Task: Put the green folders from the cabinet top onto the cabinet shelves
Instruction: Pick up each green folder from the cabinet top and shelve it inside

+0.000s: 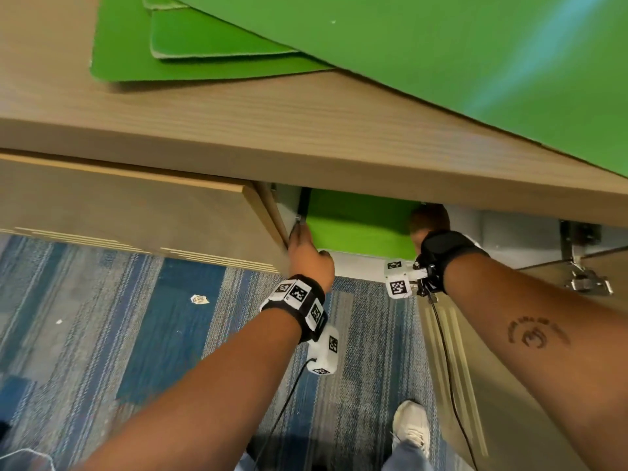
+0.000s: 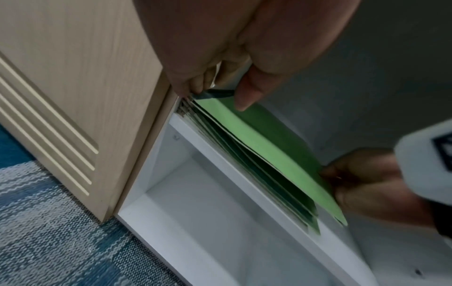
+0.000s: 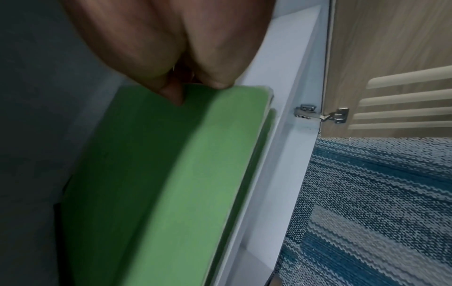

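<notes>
Green card fills most of what both hands are busy with: a green folder [image 1: 360, 226] sits inside the open cabinet, just under the wood-grain cabinet top [image 1: 238, 124], above a stack of shelved folders [image 2: 257, 174] that lies on the white shelf [image 2: 244, 185]. The left hand [image 1: 311, 258] grips the folder's left corner close to the cabinet's left door [image 1: 136, 212]; the left wrist view shows its thumb on top of the card and its fingers curled below. The right hand [image 1: 429, 220] pinches the folder's right corner, thumb over the top face and fingers beneath, as the right wrist view shows. The folder lies tilted, its front edge over the shelf lip; whether it rests fully on the stack cannot be told. On the cabinet top, well apart from the hands, lie more green folders [image 1: 190, 39], overlapping, with one large green sheet [image 1: 441, 56] reaching past the front edge. A metal hinge [image 3: 322, 115] joins the right door [image 3: 391, 58] to the white cabinet wall. Below is blue and grey striped carpet [image 1: 102, 317], with a white shoe [image 1: 411, 426] on it.
</notes>
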`<act>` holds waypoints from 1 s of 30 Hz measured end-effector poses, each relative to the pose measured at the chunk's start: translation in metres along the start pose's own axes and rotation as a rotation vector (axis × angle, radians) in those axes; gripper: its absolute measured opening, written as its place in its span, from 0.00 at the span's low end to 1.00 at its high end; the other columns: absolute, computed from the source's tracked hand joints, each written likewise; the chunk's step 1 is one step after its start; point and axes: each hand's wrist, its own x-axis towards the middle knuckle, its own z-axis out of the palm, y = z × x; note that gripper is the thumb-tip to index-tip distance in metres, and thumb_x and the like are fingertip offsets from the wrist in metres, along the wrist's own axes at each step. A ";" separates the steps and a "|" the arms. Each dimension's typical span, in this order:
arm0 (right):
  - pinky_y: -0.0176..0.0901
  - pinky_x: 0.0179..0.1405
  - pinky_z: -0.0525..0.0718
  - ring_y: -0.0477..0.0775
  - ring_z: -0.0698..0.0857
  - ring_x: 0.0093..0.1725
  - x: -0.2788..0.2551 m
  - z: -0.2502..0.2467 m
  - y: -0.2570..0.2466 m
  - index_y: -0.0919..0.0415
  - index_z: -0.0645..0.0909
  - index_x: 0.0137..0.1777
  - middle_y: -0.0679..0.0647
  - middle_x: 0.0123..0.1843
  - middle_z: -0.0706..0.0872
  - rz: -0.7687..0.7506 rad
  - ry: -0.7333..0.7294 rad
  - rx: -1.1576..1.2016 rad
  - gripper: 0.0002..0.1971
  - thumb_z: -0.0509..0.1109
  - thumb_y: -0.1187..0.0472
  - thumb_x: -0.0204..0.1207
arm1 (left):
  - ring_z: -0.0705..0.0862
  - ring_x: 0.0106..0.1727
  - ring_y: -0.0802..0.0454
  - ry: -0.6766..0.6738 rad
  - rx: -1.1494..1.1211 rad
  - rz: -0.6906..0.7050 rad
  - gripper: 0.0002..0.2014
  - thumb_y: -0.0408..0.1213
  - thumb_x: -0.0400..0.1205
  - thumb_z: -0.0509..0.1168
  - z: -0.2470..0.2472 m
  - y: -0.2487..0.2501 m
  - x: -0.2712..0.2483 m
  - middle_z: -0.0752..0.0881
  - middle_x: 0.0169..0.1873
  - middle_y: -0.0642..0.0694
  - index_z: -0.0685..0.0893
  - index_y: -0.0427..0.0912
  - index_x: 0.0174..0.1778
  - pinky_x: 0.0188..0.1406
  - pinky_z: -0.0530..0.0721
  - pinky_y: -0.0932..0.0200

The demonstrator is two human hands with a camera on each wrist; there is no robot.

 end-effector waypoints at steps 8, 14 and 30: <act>0.51 0.64 0.77 0.69 0.79 0.67 -0.004 0.012 -0.026 0.67 0.79 0.41 0.72 0.60 0.83 -0.147 0.176 -0.237 0.09 0.62 0.66 0.81 | 0.49 0.85 0.51 -0.130 0.041 0.015 0.37 0.26 0.82 0.59 0.002 -0.012 -0.008 0.42 0.85 0.50 0.48 0.41 0.85 0.69 0.50 0.71; 0.55 0.65 0.79 0.71 0.79 0.66 -0.005 0.025 -0.023 0.63 0.71 0.70 0.67 0.66 0.79 -0.239 0.309 -0.174 0.22 0.66 0.61 0.76 | 0.44 0.85 0.52 -0.180 0.068 0.016 0.38 0.28 0.82 0.60 -0.005 -0.014 -0.006 0.44 0.85 0.49 0.48 0.42 0.85 0.74 0.45 0.67; 0.44 0.69 0.75 0.61 0.77 0.71 -0.216 -0.012 -0.044 0.63 0.72 0.75 0.61 0.74 0.77 -0.489 0.151 -0.004 0.25 0.67 0.58 0.79 | 0.66 0.79 0.49 -0.195 0.068 0.159 0.27 0.37 0.83 0.62 -0.106 0.080 -0.117 0.64 0.81 0.48 0.66 0.47 0.80 0.68 0.59 0.67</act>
